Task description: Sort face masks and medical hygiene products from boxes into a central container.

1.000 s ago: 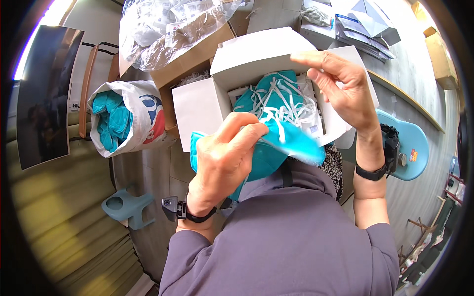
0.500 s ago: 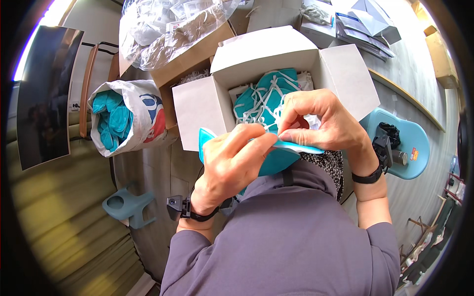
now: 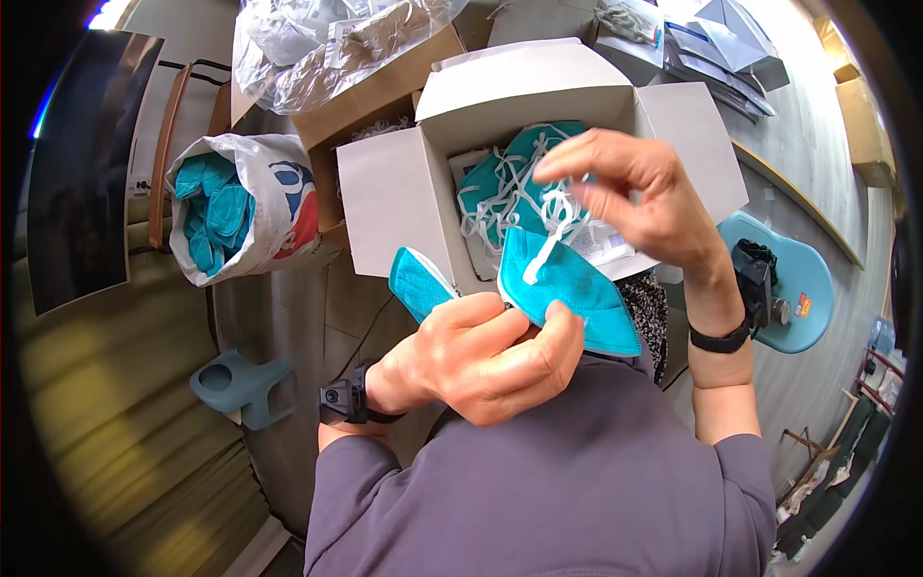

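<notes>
My left hand [image 3: 500,358] is closed on a teal face mask [image 3: 574,300] with a white strap, held in front of the open box. A second teal piece [image 3: 420,283] with a white edge sticks out at the left of the same hand; whether it belongs to the same mask I cannot tell. My right hand [image 3: 635,197] hovers over the box, thumb and fingers apart and slightly blurred, close to the looped white strap [image 3: 558,207]. Inside the white cardboard box [image 3: 396,207] lie teal masks [image 3: 498,192] with tangled white straps.
A white bag [image 3: 274,154] full of teal pieces stands left of the box. Behind it is a brown carton [image 3: 375,91] with clear plastic bags. A light-blue stool [image 3: 812,279] stands on the right, a grey-blue stool [image 3: 245,385] lower left.
My right hand has let go of the mask's edge and lifted up and right, fingers parted. The mask in my left hand has turned, so its face and strap show.
</notes>
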Motion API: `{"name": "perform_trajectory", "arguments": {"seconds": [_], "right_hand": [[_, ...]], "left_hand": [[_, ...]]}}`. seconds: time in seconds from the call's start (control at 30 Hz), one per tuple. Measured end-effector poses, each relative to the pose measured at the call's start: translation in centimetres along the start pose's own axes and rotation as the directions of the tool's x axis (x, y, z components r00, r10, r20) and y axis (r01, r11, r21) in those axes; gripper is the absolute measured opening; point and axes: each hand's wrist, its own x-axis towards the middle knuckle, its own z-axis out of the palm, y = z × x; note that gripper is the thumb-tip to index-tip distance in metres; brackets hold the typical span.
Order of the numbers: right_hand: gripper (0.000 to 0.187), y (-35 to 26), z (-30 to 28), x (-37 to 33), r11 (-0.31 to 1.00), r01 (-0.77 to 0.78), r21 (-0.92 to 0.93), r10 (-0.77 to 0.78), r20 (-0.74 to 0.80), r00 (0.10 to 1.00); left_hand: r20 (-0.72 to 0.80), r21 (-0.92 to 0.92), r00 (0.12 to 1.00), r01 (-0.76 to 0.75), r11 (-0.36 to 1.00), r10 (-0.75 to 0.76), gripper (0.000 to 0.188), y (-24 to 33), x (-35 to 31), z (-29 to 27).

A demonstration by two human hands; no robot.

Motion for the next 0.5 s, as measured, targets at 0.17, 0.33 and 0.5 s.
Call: {"name": "perform_trajectory", "arguments": {"seconds": [0.17,0.33,0.5], "right_hand": [[0.015,-0.3,1.6,-0.5,0.940,-0.205,0.272,0.083,0.401,0.912],[0.012,0.5,2.4,-1.4,0.964,-0.173,0.200,0.085,0.385,0.919],[0.011,-0.4,3.5,-2.2,0.921,-0.321,0.221,0.223,0.377,0.899]], "left_hand": [[-0.015,-0.041,1.000,-0.014,0.999,0.013,0.030,-0.4,-0.5,1.2],[0.014,-0.184,0.998,0.056,0.981,-0.054,0.025,-0.5,-0.7,1.6],[-0.041,-0.286,0.993,0.095,0.953,-0.112,0.014,-0.3,-0.9,2.0]]}}
